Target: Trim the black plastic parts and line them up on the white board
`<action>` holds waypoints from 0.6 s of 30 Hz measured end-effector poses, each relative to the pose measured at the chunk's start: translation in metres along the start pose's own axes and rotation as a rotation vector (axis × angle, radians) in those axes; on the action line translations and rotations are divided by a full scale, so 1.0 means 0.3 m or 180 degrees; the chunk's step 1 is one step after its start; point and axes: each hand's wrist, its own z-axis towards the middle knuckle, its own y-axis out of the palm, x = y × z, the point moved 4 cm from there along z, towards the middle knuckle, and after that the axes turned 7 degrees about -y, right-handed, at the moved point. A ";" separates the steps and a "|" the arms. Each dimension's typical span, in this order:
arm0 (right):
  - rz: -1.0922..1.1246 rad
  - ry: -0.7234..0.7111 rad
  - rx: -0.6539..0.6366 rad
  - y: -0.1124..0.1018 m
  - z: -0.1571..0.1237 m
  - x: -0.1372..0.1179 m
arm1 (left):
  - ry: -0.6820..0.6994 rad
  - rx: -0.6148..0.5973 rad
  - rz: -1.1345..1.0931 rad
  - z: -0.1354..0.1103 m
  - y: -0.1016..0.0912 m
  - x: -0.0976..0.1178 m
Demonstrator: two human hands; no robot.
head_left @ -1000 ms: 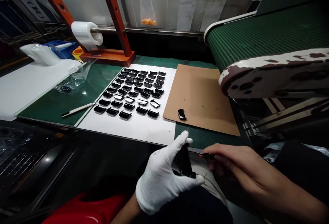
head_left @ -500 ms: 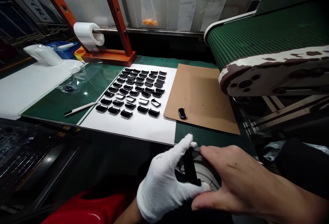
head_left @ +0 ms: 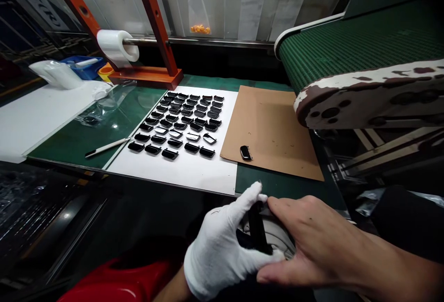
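My left hand (head_left: 222, 242), in a white glove, grips a black plastic part (head_left: 257, 228) at its two ends between thumb and fingers. The part is long and narrow and stands nearly upright over the table's front edge. My right hand (head_left: 312, 242) is bare and curls round the part's right side. Its forefinger and thumb tips meet the glove near the part's ends; the other fingers are hidden. Beyond my hands, one black piece with small tabs (head_left: 246, 153) lies on a brown cardboard sheet (head_left: 277, 126).
Rows of similar black pieces (head_left: 175, 143) lie on a white sheet (head_left: 194, 175). Left of them are a white pen (head_left: 107, 146) and clear plastic film. A film roll (head_left: 116, 45) hangs on an orange stand. A green conveyor (head_left: 360, 38) overhangs the right; a red stool (head_left: 121, 276) is below.
My right hand has shifted slightly left, closer against the glove. Both hands keep nearly the same hold on the black part, and the view has moved a little.
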 end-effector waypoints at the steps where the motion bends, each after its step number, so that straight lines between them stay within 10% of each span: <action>1: -0.0004 0.0012 -0.0015 0.003 0.001 0.002 | -0.0016 0.0001 -0.0009 0.000 0.000 -0.001; 18: -0.0890 -0.0129 0.0074 0.043 0.004 0.008 | 0.0024 0.0147 0.0168 -0.004 0.008 -0.017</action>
